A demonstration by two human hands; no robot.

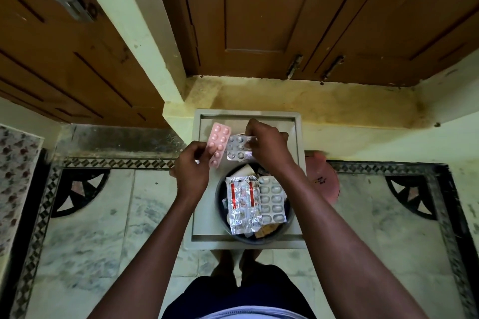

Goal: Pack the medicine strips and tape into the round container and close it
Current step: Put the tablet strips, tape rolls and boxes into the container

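Head view, looking straight down. I see a marble floor (85, 217) with a dark patterned border, and brown wooden doors (259, 8) at the far side. A small grey table (199, 189) stands against the far wall step. On its near half sits the round container (220, 197), dark, open, no lid on it. Just right of the table, partly hidden behind the right forearm, lies a reddish round object (326, 181); I cannot tell whether it is the lid.

Inside the container: a silver strip with red print (242, 202) on the left, a silver blister strip of oval tablets (272, 199) touching it on the right, smaller packets underneath, not legible.

The left hand (193, 163) is above the table's left edge, fingers pinching the near end of a pink blister strip (218, 144), which tilts up and away. The right hand (267, 145) hovers over the container's far rim, fingers pinching a small silver blister strip (238, 147) just beside the pink one. Tape: I cannot make it out.
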